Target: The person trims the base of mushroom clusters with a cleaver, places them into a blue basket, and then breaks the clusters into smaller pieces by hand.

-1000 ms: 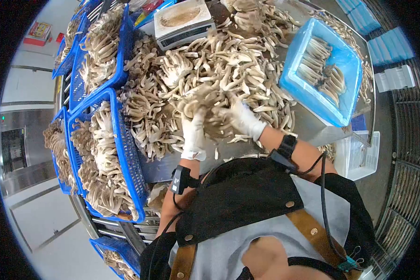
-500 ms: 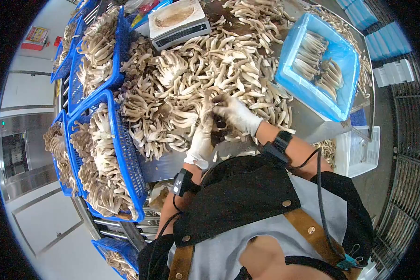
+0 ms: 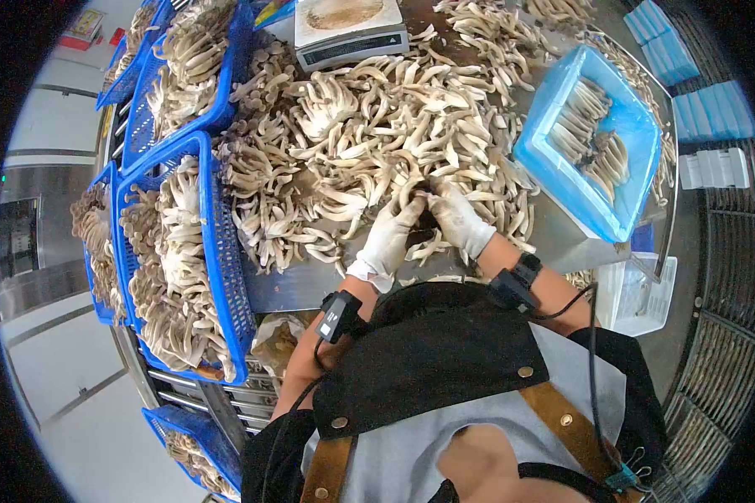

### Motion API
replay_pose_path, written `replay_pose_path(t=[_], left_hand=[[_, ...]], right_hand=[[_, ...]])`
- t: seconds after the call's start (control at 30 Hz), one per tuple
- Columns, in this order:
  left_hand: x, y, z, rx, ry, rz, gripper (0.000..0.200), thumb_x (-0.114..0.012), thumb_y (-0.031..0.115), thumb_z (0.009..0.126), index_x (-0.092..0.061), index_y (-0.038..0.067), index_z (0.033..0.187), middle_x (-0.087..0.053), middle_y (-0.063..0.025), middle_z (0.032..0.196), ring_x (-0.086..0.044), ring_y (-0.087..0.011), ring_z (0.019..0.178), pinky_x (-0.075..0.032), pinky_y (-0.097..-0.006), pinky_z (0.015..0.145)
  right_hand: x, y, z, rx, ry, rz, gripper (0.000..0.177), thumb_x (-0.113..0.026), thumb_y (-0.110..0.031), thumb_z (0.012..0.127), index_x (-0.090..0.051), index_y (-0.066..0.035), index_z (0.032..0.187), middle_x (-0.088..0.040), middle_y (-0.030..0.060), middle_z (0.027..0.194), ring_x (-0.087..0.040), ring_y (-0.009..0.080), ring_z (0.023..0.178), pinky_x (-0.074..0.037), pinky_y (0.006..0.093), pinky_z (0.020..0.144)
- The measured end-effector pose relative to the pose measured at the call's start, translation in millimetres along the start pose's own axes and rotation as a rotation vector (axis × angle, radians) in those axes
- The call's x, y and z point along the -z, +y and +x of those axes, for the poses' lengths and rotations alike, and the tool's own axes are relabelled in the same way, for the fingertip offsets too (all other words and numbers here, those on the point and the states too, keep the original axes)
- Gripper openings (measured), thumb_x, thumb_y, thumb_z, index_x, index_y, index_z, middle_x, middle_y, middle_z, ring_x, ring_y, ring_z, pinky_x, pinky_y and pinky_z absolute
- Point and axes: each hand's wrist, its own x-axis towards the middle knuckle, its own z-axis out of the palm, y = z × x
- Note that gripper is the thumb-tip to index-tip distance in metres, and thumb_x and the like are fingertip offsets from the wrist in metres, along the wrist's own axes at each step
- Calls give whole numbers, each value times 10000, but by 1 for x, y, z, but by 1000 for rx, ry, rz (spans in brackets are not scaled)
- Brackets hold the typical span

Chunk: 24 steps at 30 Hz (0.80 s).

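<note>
White gloves cover both hands, which meet at the near edge of a wide heap of pale mushrooms (image 3: 428,109) on the metal table. My left hand (image 3: 392,235) has its fingers curled round a mushroom (image 3: 407,194). Close beside it on the right, my right hand (image 3: 457,216) is bent inward, its fingertips close to the left ones. What the right fingertips grip is too small to make out. Loose mushroom pieces lie around both hands, with a dark patch between them.
Blue baskets (image 3: 218,243) of mushroom clusters stand at the left. A scale (image 3: 350,29) sits at the back. On the right is a box lined with blue plastic (image 3: 537,138), holding mushroom bundles (image 3: 608,163); a white crate (image 3: 646,298) stands below it.
The view has shifted slightly. My hands have come closer together, and the right fingers, more spread before, are now drawn in beside the left ones.
</note>
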Motion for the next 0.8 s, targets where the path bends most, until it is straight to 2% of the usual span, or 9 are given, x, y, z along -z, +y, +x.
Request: replay_pose_path(t=[0.1, 0.2, 0.3, 0.33, 0.47, 0.63, 0.67, 0.7, 0.8], left_hand=[[3, -3, 1, -285, -19, 388, 542, -619, 240, 905, -435, 10, 1361, -610, -117, 1140, -586, -225, 1044, -452, -295, 930], [22, -15, 5, -315, -5, 876, 645, -635, 227, 846, -390, -27, 1386, -536, -238, 1304, -538, -332, 1199, -399, -359, 1027], [34, -23, -1, -168, 100, 746, 679, -634, 234, 859, -349, -35, 1413, -492, -239, 1361, -499, -312, 1255, -374, -352, 1054], [47, -34, 4, -306, 262, 657, 707, -646, 262, 872, -328, -32, 1431, -466, -240, 1380, -475, -300, 1268, -373, -357, 1057], [91, -33, 10, -196, 675, 8, 811, -663, 330, 889, -225, -18, 1476, -433, -232, 1399, -469, -294, 1236, -408, -358, 1013], [127, -25, 53, -22, 690, 235, 1059, -712, 561, 772, -197, -51, 1465, -437, -261, 1393, -485, -305, 1213, -428, -374, 976], [145, -29, 69, -15, 664, 290, 1110, -724, 594, 740, -188, -51, 1467, -427, -278, 1398, -495, -314, 1203, -437, -379, 967], [142, -18, 77, 28, 722, 289, 1131, -742, 588, 722, -178, -44, 1471, -416, -282, 1404, -494, -320, 1212, -439, -381, 970], [98, 14, 63, 11, 953, 491, 1164, -812, 468, 684, -134, -23, 1493, -396, -280, 1420, -484, -333, 1241, -432, -382, 998]], right_hand=[[-9, -46, -7, -6, 160, -157, 374, -504, 41, 904, -501, 14, 1277, -604, 67, 1131, -556, 148, 1040, -462, 273, 897], [10, -64, 7, 498, 317, -1489, 419, -595, -141, 875, -510, -41, 1273, -598, 158, 1168, -577, 321, 1089, -493, 405, 879], [-31, -76, 37, 426, 110, -1258, 325, -578, -230, 856, -575, -26, 1109, -626, 211, 1075, -614, 351, 1001, -485, 455, 847], [-51, -75, 46, 376, 31, -1188, 288, -562, -236, 859, -595, -22, 1049, -641, 209, 1036, -632, 344, 964, -494, 461, 812], [-76, -4, 100, 156, -207, -1542, 259, -525, -168, 850, -621, 0, 1021, -674, 216, 963, -659, 357, 922, -517, 436, 810], [-67, -25, 101, 102, -228, -1162, 367, -567, -211, 824, -595, -18, 1134, -639, 265, 1037, -639, 356, 968, -502, 421, 794], [-56, -27, 93, 221, -155, -1120, 335, -569, -155, 821, -582, 17, 1108, -642, 259, 986, -638, 362, 930, -489, 416, 764], [-45, -32, 84, 237, -136, -945, 321, -572, -133, 824, -575, 26, 1103, -635, 256, 959, -635, 368, 906, -485, 416, 758], [0, -47, 46, 396, -13, -1110, 294, -598, -114, 854, -562, 34, 1106, -613, 231, 922, -616, 372, 856, -480, 408, 752]])
